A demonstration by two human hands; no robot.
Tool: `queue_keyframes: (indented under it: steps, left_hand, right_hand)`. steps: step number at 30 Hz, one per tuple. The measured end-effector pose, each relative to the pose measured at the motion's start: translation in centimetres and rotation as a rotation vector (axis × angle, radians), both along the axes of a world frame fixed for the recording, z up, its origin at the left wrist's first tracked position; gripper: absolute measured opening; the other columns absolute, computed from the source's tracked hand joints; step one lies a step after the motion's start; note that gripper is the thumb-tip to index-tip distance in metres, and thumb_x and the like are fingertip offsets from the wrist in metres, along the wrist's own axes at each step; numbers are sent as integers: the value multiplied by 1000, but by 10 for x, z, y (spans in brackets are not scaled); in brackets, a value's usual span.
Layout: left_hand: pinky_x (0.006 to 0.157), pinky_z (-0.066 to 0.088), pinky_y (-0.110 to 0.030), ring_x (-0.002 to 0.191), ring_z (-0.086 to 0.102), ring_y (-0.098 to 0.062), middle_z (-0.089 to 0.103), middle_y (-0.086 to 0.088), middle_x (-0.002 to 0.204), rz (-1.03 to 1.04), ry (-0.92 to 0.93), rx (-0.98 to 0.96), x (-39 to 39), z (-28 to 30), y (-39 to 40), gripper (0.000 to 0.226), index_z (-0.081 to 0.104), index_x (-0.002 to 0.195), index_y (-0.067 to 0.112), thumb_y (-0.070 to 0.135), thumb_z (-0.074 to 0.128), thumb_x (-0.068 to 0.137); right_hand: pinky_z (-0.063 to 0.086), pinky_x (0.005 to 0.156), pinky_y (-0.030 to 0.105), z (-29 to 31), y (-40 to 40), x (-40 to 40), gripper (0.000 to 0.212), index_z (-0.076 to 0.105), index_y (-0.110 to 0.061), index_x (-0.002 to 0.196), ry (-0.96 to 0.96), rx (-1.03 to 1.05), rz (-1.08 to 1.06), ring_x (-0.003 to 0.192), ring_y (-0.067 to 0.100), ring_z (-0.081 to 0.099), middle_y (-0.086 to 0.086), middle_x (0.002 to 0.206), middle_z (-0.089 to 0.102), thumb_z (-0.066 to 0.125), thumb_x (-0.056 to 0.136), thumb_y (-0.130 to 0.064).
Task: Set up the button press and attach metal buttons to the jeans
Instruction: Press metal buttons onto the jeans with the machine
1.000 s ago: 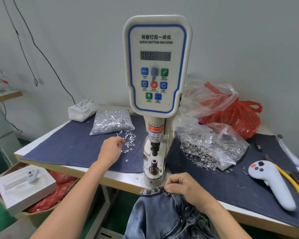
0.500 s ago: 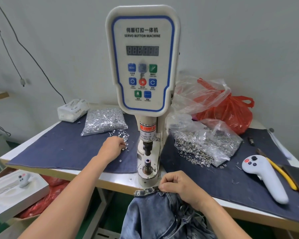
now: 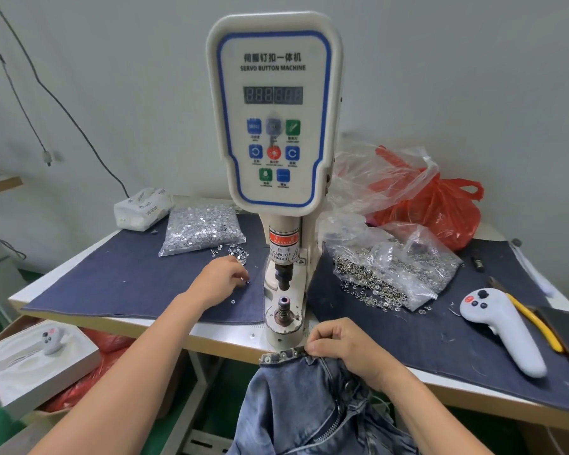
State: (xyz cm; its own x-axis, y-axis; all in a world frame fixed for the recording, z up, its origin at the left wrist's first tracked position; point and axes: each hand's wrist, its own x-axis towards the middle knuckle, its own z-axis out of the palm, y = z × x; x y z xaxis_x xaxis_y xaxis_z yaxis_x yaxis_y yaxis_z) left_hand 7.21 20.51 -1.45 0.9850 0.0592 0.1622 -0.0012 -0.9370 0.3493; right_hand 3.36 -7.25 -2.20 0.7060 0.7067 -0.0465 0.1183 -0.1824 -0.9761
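Standing at the middle of the table [image 3: 230, 339], the button press [image 3: 276, 126] is shown with its white control head lettered "SERVO BUTTON MACHINE" beneath a line of Chinese characters. A dark numeric display [image 3: 272, 95] and blue, green and red keys are set below the lettering; their captions are too small to be read. On the column a red label [image 3: 284, 239] marked "WARNING" is seen, with "CARE OF FINGER" legible under it. The upper punch [image 3: 283, 277] is held apart from the lower die [image 3: 284, 307], and nothing lies between them.

The jeans [image 3: 309, 405] are hung at the table's front edge, just before the press base. Their waistband corner is pinched by the curled fingers of the right hand [image 3: 345, 349].

The left hand [image 3: 219, 279] is laid on the dark denim cloth [image 3: 128, 284] left of the column, its fingers curled over loose metal tacks [image 3: 239, 252]; whether one is gripped cannot be told. A clear bag of silver tacks [image 3: 204, 229] and a white packet [image 3: 142, 208] are placed behind it.

Right of the press, a clear bag of metal buttons [image 3: 391, 274] is spilled open, backed by a red plastic bag [image 3: 440, 211]. A white handheld controller [image 3: 503, 330] and a yellow-handled tool [image 3: 536, 323] are seen near the right edge.
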Motion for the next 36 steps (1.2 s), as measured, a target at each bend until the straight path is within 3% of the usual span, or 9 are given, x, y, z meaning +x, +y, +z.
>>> queue_keyframes:
  steps: [5,12,17,20,22,25,28,32,36]
  left_hand:
    - [88,44,-34,102,54,-24,59,-5,106,45,-3,95,6,-1,-3,17,74,100,12,19,62,90]
    - [82,43,-34,102,53,-25,59,-5,100,71,-72,137,9,-3,-9,15,75,95,15,21,62,89]
    - [74,45,-30,77,57,-18,62,-1,81,148,-346,-426,-13,15,-27,7,74,72,15,13,73,79]
    - [64,43,-17,68,54,-9,67,-3,79,-21,-317,-764,-46,27,-43,11,75,68,21,12,78,74]
    - [61,42,-12,69,56,-7,69,-3,78,-121,-233,-831,-65,32,-54,3,76,70,23,20,78,71]
    - [62,42,-13,70,58,-9,69,-7,79,-154,-162,-757,-74,34,-66,1,77,75,17,16,77,74]
    - [73,46,-31,78,58,-24,65,-13,81,-168,-144,-597,-74,36,-71,15,73,73,27,14,73,80]
    - [77,48,-44,76,57,-20,61,-6,77,-180,-203,-476,-77,40,-76,34,63,65,40,13,73,81]
    - [77,47,-44,77,57,-17,63,0,74,-126,-222,-389,-75,43,-78,36,61,61,45,18,77,78]
  right_hand:
    - [31,56,16,-2,-2,2,32,64,-21,58,-1,-10,6,54,5,38,3,61,49,63,84,-2]
    - [31,54,12,1,0,-1,22,64,-20,59,13,-2,-5,50,-1,39,-9,53,51,65,79,-9]
    - [32,57,15,-2,-2,1,32,65,-22,59,5,-10,-6,54,3,40,-4,58,53,62,84,-2]
    - [33,59,14,-1,-1,2,31,65,-22,60,-5,-15,3,56,3,42,-6,58,54,62,84,-3]
    - [33,58,13,-1,-1,2,30,65,-21,60,-8,-15,5,55,1,42,-8,57,54,62,84,-4]
    - [31,54,9,1,-1,1,30,63,-19,61,-7,-15,6,49,-3,41,-13,51,52,62,85,-2]
    - [31,52,5,1,-1,1,30,62,-18,61,-11,-19,4,45,-4,42,-15,47,51,61,86,-1]
    - [31,53,6,2,-1,0,30,62,-18,61,-13,-20,1,47,-4,42,-15,48,52,61,86,-1]
    - [30,51,6,2,-2,0,31,62,-19,60,-16,-20,1,45,-3,39,-15,47,50,61,86,-2]
